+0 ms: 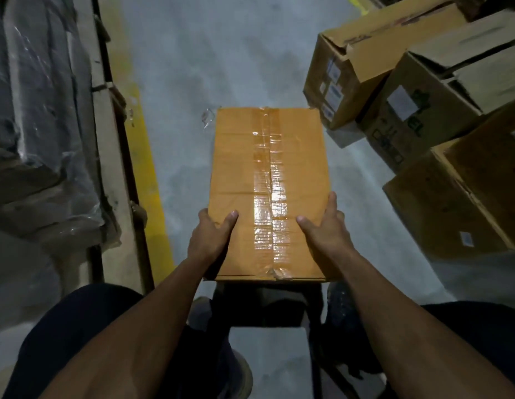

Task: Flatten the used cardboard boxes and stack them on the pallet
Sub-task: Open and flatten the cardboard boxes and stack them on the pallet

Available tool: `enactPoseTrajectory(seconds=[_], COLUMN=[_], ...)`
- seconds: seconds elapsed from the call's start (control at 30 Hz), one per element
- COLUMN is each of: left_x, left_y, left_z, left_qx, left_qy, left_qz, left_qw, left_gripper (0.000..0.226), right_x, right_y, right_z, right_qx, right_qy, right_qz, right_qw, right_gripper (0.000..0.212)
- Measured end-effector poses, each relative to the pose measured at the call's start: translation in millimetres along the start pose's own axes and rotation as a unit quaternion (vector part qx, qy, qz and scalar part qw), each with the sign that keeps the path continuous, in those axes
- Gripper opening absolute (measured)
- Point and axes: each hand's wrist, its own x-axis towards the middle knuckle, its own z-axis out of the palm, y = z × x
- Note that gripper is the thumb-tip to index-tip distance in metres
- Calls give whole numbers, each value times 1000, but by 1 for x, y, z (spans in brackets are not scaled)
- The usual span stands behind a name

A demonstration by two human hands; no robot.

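A brown cardboard box (236, 174) is held in front of me, its top face toward the camera, with a strip of shiny clear tape running down its middle seam. My left hand (211, 237) grips its near left edge, thumb on top and fingers round the side. On the near right edge my right hand (325, 226) grips the same way. The box is still whole and taped shut. Its underside is hidden.
Several opened cardboard boxes (423, 110) stand stacked at the right. At the left, a plastic-wrapped load (40, 125) sits on a pallet (112, 168), bordered by a yellow floor line (146, 162). Grey concrete floor (207, 53) lies ahead. My legs show below.
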Motion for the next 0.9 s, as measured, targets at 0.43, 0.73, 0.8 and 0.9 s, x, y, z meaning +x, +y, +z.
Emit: enactPoseTrajectory(seconds=[0.43,0.73,0.8,0.9], left_x=[-7,-2,-12,-18], left_y=[67,129,141,139], left_z=[12,-24,-43,-72], left_qx=[500,572,588,619], left_qy=[-120,-135,-132,-95], left_qz=[488,578,564,561], left_qw=[705,566,564,541], left_gripper=[61,60,56,58], right_x=[4,2,-1,-5], right_y=[1,-2,-3,-4], right_z=[4,4,2,-1], right_qx=[-17,-26,-25,-19], right_qy=[16,9,8,5], right_qz=[6,18,14,6], right_qw=[1000,999,1000,1000], right_gripper=[97,99,98,97])
